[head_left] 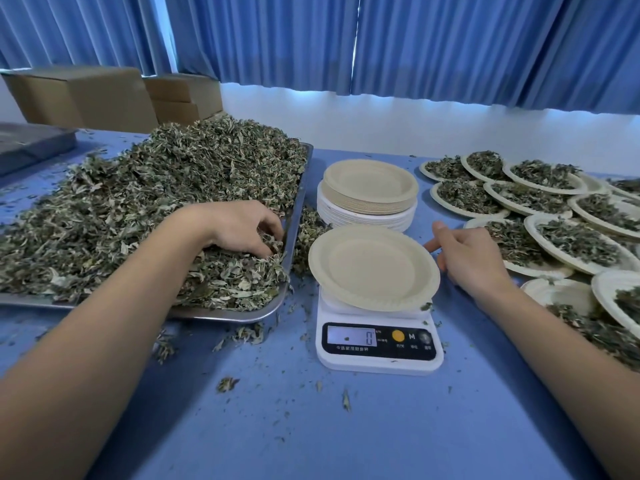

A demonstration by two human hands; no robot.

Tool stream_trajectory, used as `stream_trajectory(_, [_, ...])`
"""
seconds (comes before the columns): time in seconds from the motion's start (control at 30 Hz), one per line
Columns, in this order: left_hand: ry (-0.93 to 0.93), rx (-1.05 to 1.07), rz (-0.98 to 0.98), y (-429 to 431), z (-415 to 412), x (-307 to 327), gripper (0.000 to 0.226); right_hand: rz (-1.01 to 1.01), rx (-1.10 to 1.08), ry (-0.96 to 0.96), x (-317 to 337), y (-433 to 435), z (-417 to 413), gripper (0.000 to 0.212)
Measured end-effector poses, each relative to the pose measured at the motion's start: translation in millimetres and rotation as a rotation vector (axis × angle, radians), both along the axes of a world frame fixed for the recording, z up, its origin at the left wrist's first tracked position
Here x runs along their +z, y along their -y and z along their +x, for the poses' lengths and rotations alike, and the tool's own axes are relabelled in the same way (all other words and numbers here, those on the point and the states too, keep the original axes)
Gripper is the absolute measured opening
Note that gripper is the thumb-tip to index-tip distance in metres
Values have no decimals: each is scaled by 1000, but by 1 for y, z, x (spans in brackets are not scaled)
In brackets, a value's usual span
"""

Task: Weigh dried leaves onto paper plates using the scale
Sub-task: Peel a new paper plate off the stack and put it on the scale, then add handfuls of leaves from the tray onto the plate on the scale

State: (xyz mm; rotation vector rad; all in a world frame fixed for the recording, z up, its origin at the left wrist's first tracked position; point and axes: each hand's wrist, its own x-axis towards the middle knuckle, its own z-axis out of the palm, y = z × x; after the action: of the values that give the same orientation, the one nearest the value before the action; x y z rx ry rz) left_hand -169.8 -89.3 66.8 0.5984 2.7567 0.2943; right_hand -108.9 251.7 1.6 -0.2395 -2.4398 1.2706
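- Left hand (pixel 242 226): fingers curled into leaves (pixel 156 202), clutching some at the tray (pixel 297 213) edge.
- Right hand (pixel 467 258): fingers loosely apart, just beside the empty plate (pixel 374 268) on the scale (pixel 379 362).

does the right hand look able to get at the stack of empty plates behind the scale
Probably yes. The right hand rests relaxed beside the plate on the scale, and only bare table lies between it and the stack of empty plates just ahead to its left.
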Motion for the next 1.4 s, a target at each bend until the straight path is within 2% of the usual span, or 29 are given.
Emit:
stream_trajectory(0.1, [-3,-12,-46,0,8,8,48,-14,-6,-8,0,0,0,53])
stream_trajectory(0.27, [59,-20,-161,-1,14,13,74,-8,-13,-6,0,0,1,53])
stream_trajectory(0.53, [-59,59,-95,-8,7,2,68,3,-21,23,0,1,1,52])
stream_trajectory(0.63, [-106,119,-14,-6,5,-1,64,16,-19,25,1,2,1,52])
stream_trajectory(0.77, [-262,345,221,-7,-1,-4,32,19,-20,20,1,2,4,52])
stream_trajectory(0.83, [-390,453,369,-8,-3,-5,24,18,-23,19,2,2,4,52])
stream_trajectory(0.97, [-502,494,521,-14,-2,-7,54,27,-24,22,2,2,4,53])
stream_trajectory(1.1, [-634,426,602,-17,6,-5,52,29,-18,20,3,3,5,52])
stream_trajectory(1.17, [-629,401,562,-20,9,-3,48,26,-13,20,3,3,5,52])
stream_trajectory(1.3, [-556,420,272,-26,14,-9,52,26,-15,19,3,3,5,52])
stream_trajectory(1.4, [-591,417,321,-26,13,-10,48,31,-13,20,3,3,6,53])
